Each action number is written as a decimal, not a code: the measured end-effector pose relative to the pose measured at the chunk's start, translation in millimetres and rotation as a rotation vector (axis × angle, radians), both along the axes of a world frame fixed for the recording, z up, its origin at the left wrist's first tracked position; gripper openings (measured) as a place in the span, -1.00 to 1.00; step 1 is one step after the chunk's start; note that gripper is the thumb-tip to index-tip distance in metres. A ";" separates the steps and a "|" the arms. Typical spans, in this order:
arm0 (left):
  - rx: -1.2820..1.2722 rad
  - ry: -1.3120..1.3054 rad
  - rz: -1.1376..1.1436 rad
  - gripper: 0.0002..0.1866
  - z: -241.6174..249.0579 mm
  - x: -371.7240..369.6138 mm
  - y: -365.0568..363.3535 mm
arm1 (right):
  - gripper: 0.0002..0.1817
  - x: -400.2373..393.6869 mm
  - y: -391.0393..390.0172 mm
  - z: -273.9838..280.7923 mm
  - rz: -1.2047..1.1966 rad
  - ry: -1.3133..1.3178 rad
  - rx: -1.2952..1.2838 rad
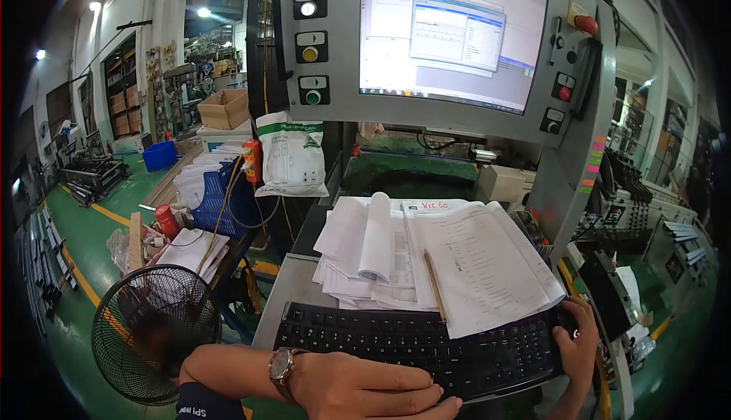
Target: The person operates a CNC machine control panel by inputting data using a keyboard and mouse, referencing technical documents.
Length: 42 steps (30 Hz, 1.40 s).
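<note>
My left hand [373,386], with a wristwatch [282,365] on its wrist, reaches across the front edge of the black keyboard [487,353]. Its fingers are stretched out and close together, and nothing shows in them. At the keyboard's right end, my right hand [580,344] curls round a dark rounded thing that looks like a computer mouse [566,319], mostly hidden by the fingers. Printed sheets [487,268] overlap the keyboard's back edge, and a pencil [435,284] lies on them. Left of these, another stack has a curled top page [376,237].
Above the papers stands a control panel with a lit screen [457,35] and push-buttons [310,54]. A white printed bag [292,153] hangs below it. A black fan [156,335] stands at lower left, near a blue crate [221,199] and a red cylindrical object [167,222].
</note>
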State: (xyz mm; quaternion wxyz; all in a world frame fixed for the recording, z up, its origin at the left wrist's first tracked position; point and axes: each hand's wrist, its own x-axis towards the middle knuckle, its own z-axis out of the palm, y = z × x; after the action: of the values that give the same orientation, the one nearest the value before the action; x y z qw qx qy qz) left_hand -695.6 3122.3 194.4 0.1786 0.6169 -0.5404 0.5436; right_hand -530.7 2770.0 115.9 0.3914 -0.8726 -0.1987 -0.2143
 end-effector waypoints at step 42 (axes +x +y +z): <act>0.022 0.003 0.009 -0.74 1.1 -1.1 2.7 | -0.41 -2.4 3.0 3.2 -0.028 -0.001 -0.018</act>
State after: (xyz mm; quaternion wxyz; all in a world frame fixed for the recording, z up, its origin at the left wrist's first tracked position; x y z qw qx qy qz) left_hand -696.7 3125.0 195.5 0.1700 0.6221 -0.5431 0.5377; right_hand -533.1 2773.0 119.1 0.3806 -0.8786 -0.1886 -0.2182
